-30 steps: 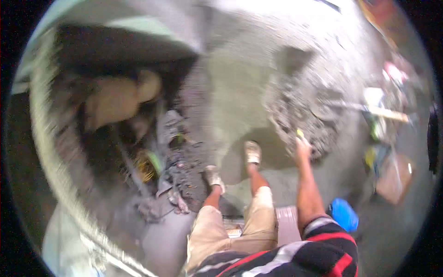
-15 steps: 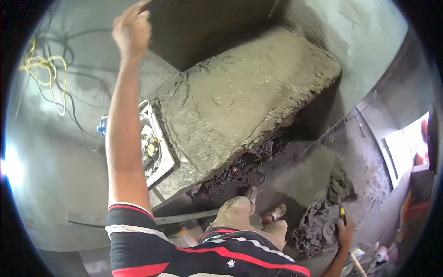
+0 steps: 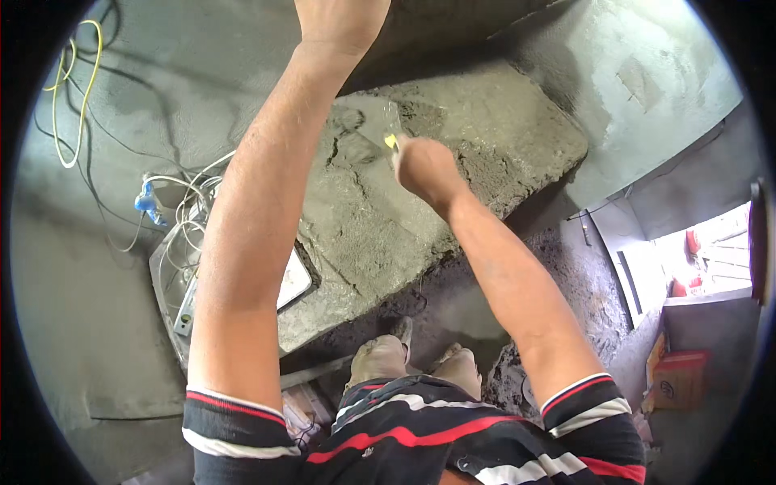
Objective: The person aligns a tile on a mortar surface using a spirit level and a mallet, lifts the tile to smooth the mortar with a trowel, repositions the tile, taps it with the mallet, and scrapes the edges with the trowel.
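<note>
My right hand (image 3: 428,171) is closed around a trowel (image 3: 391,141); its yellow handle end shows beside the fingers, while the grey blade blends with the mortar. It is over the wet, grey mortar-covered slab (image 3: 396,222), whose surface looks rough and lumpy near the hand. My left hand (image 3: 343,20) reaches up to the top edge of the picture, beyond the slab's far left part. Its fingers are cut off there, so what it touches is hidden.
Left of the slab, a white frame (image 3: 295,283) and a power strip (image 3: 186,311) lie with cables and a blue plug (image 3: 147,200). Yellow cable (image 3: 85,97) hangs at the wall. Mortar (image 3: 505,380) is heaped on the floor; a box (image 3: 681,380) stands right.
My right hand has come up with the trowel from the mortar heap on the floor to the slab. My left hand has moved right and partly out of the picture. The slab's surface is rougher.
</note>
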Motion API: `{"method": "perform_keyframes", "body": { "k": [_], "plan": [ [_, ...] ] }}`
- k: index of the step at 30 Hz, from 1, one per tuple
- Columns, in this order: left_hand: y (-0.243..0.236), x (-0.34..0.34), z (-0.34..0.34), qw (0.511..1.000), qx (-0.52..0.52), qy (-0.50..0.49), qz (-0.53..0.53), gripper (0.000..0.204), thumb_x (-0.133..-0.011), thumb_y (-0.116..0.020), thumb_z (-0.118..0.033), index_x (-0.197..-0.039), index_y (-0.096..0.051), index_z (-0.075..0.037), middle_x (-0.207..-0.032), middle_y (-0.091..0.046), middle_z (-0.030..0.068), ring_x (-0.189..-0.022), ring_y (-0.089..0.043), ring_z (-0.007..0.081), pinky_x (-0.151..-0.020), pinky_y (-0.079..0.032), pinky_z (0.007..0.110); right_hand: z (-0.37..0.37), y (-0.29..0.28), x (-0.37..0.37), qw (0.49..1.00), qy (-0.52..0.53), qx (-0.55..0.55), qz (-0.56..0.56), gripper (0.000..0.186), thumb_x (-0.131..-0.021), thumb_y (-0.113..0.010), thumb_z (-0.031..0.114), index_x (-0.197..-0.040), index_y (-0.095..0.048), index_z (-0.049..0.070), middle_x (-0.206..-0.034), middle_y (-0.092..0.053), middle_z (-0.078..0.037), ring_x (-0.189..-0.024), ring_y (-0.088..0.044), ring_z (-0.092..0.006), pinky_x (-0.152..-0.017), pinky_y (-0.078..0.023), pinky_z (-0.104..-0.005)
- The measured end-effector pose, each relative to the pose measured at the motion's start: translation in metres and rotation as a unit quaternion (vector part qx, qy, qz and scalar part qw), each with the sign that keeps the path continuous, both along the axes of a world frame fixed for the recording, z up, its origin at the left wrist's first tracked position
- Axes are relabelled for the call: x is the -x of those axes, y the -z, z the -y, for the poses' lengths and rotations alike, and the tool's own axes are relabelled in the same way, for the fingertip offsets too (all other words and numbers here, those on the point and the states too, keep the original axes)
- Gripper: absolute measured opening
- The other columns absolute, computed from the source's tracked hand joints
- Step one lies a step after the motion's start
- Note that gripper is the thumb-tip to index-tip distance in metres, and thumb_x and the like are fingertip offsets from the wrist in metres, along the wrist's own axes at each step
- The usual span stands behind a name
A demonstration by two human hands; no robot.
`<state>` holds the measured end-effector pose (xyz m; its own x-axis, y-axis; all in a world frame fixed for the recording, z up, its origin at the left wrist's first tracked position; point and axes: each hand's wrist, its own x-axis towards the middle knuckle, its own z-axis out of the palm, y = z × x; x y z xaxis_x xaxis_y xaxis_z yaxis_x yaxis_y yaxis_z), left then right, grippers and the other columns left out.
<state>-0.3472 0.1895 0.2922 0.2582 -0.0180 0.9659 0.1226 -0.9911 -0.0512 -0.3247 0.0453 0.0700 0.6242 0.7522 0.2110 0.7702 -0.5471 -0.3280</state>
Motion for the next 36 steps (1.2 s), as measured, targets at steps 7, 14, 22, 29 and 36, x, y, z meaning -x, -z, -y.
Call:
{"method": "perform_keyframes", "body": {
  "k": [7, 14, 22, 29, 36],
  "plan": [
    [-0.006, -0.003, -0.013, 1.000, 0.014, -0.011, -0.020, 0.013, -0.087, -0.060, -0.003, -0.092, -0.069, -0.010, -0.092, -0.069, 0.0071, -0.096, -0.060, 0.0320, -0.085, -0.045, 0.048, 0.031, -0.036, -0.056, 0.999, 0.029, 0.018, -0.038, 0.032, -0.101, -0.056, 0.026, -0.113, -0.072, 0.001, -0.090, -0.073, -0.023, -0.084, -0.070, -0.0422, -0.079, -0.057, -0.0485],
    [-0.008, -0.004, -0.012, 1.000, 0.002, -0.019, -0.019, 0.023, -0.084, -0.067, -0.002, -0.105, -0.074, -0.009, -0.093, -0.069, 0.0079, -0.095, -0.060, 0.0317, -0.085, -0.046, 0.046, 0.004, 0.000, -0.111, 0.983, -0.132, 0.054, -0.116, 0.031, -0.095, -0.057, 0.027, -0.109, -0.073, 0.005, -0.101, -0.073, -0.025, -0.097, -0.070, -0.0452, -0.085, -0.055, -0.0523],
    [-0.019, -0.005, -0.027, 0.998, -0.048, -0.007, -0.050, 0.028, -0.081, -0.071, 0.001, -0.109, -0.074, -0.003, -0.095, -0.071, 0.0109, -0.089, -0.061, 0.0340, -0.085, -0.049, 0.043, -0.017, -0.031, -0.164, 0.976, -0.126, 0.173, -0.023, 0.034, -0.090, -0.053, 0.021, -0.107, -0.075, 0.002, -0.111, -0.074, -0.024, -0.106, -0.071, -0.0411, -0.092, -0.056, -0.0506],
    [-0.017, -0.006, -0.015, 0.999, -0.013, -0.016, -0.048, 0.026, -0.081, -0.070, 0.002, -0.107, -0.074, -0.003, -0.094, -0.072, 0.0111, -0.089, -0.062, 0.0335, -0.084, -0.049, 0.043, -0.057, -0.043, -0.124, 0.963, -0.178, 0.178, -0.093, 0.034, -0.091, -0.052, 0.018, -0.110, -0.076, 0.002, -0.115, -0.072, -0.027, -0.106, -0.071, -0.0423, -0.093, -0.057, -0.0498],
    [-0.013, -0.007, -0.018, 0.999, -0.023, 0.020, -0.030, 0.029, -0.081, -0.070, 0.002, -0.109, -0.073, -0.004, -0.094, -0.071, 0.0100, -0.090, -0.062, 0.0316, -0.082, -0.048, 0.043, -0.048, -0.002, -0.201, 0.976, -0.109, 0.175, -0.065, 0.036, -0.091, -0.052, 0.023, -0.109, -0.075, 0.002, -0.116, -0.073, -0.025, -0.107, -0.071, -0.0428, -0.095, -0.056, -0.0494]
  ]
}}
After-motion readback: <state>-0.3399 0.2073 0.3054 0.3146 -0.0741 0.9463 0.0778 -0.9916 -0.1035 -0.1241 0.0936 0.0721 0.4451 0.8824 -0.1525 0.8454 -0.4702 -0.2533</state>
